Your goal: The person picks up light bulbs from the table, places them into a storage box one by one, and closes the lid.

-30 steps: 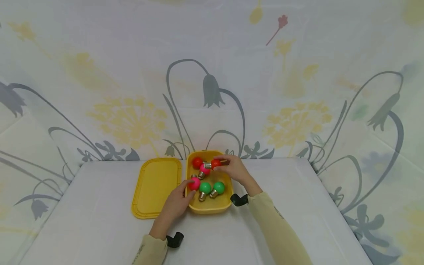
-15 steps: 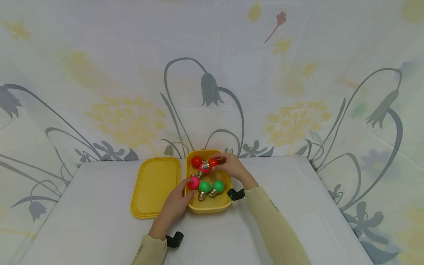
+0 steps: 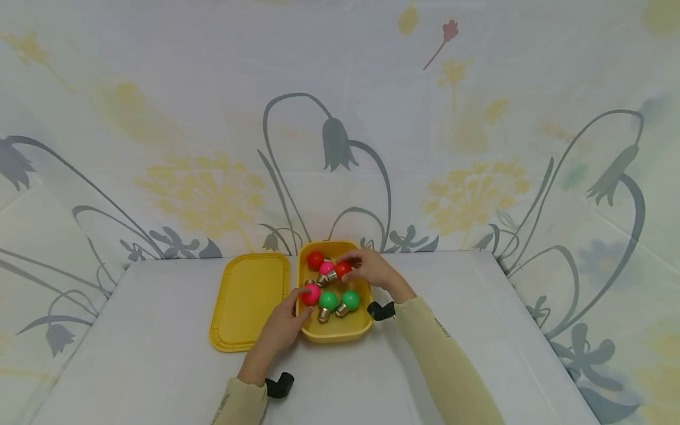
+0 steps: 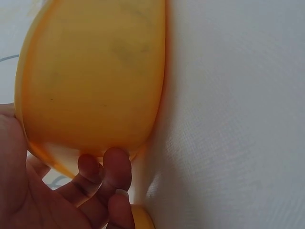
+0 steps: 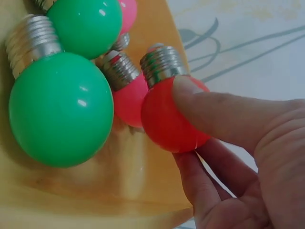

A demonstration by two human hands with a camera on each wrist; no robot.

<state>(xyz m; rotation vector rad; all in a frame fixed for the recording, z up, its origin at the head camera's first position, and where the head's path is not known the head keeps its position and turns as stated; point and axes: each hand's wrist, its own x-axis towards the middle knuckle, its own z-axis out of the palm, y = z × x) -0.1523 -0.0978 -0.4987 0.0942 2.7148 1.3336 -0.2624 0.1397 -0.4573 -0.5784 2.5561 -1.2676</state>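
Note:
A yellow plastic box holds several small coloured light bulbs with screw bases. My right hand pinches a red bulb between thumb and fingers inside the far right part of the box. In the right wrist view that red bulb has its metal base beside a pink bulb. At the box's left side, my left hand grips the wall, one finger over the rim by another pink bulb. Its other fingers curl against the outside wall in the left wrist view.
Two green bulbs lie in the near part of the box, and a second red bulb lies in its far left corner. Left of the box a flat yellow lid rests on the white table. A flower-printed cloth rises behind.
My right hand has lowered the red bulb into the box, and its base has turned from pointing left to pointing down-left, beside the pink bulb. The left hand has stayed on the box.

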